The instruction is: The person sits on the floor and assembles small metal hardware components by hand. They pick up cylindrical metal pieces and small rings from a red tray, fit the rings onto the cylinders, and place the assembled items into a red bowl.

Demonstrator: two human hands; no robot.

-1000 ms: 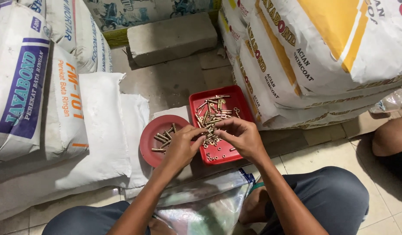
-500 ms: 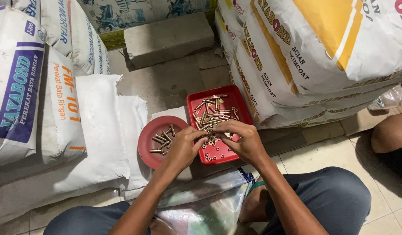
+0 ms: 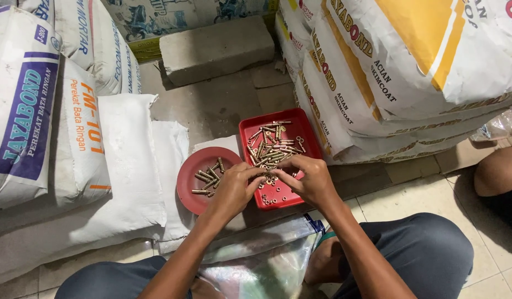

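A square red tray (image 3: 305,127) on the floor holds a pile of several brass-coloured bolts (image 3: 272,148) and small nuts. To its left a round red dish (image 3: 186,188) holds several more bolts (image 3: 209,178). My left hand (image 3: 233,188) and my right hand (image 3: 305,178) meet fingertip to fingertip over the near part of the tray, pinching a small bolt between them. The piece itself is mostly hidden by my fingers.
Stacked white cement sacks (image 3: 62,111) rise at the left and others (image 3: 411,72) at the right. A grey concrete block (image 3: 214,49) lies behind. A clear plastic bag (image 3: 256,260) rests between my knees. Another person's knee (image 3: 499,171) shows at the right edge.
Both hands have stayed together over the tray, shifting only slightly toward me while the fingers work on the small piece.
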